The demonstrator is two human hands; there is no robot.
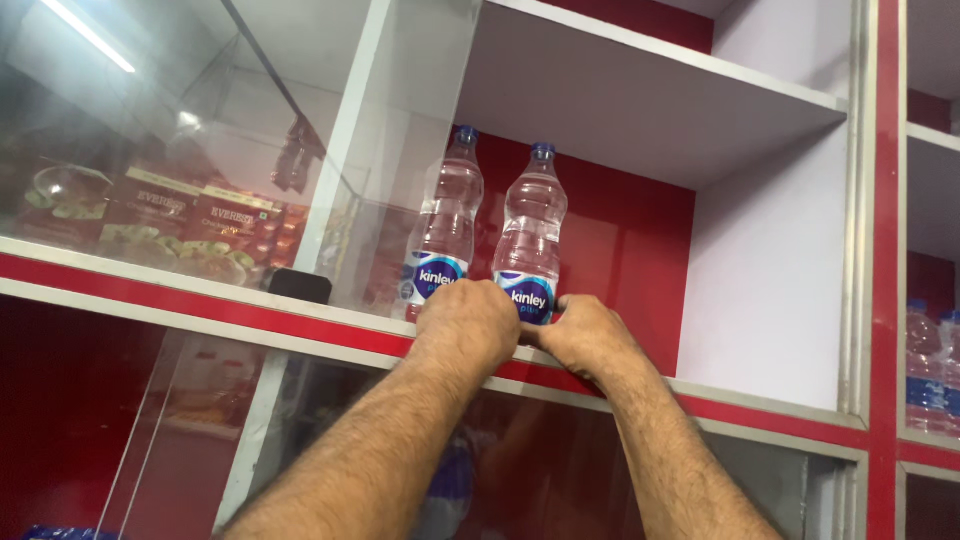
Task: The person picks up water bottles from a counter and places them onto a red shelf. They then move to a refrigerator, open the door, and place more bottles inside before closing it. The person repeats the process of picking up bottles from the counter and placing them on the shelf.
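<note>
At the front edge of the shelf [760, 410], the nearer water bottle [528, 235] is clasped low by the left hand [468, 325] and right hand [588, 335], apparently kept upright beside the second bottle [446, 225].

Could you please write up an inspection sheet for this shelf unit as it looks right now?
Surface: white shelf with a red front edge, red back panel, white side wall.
Job's things: two clear plastic water bottles with blue caps stand upright side by side, the left bottle and the right bottle.
Clutter: boxed food packets behind the glass pane at left.
Grippers: left hand and right hand wrap the base of the right bottle.
Cables: nothing seen.
Surroundings: more bottles in the compartment at far right; glass doors below; ceiling light reflected in the glass.
</note>
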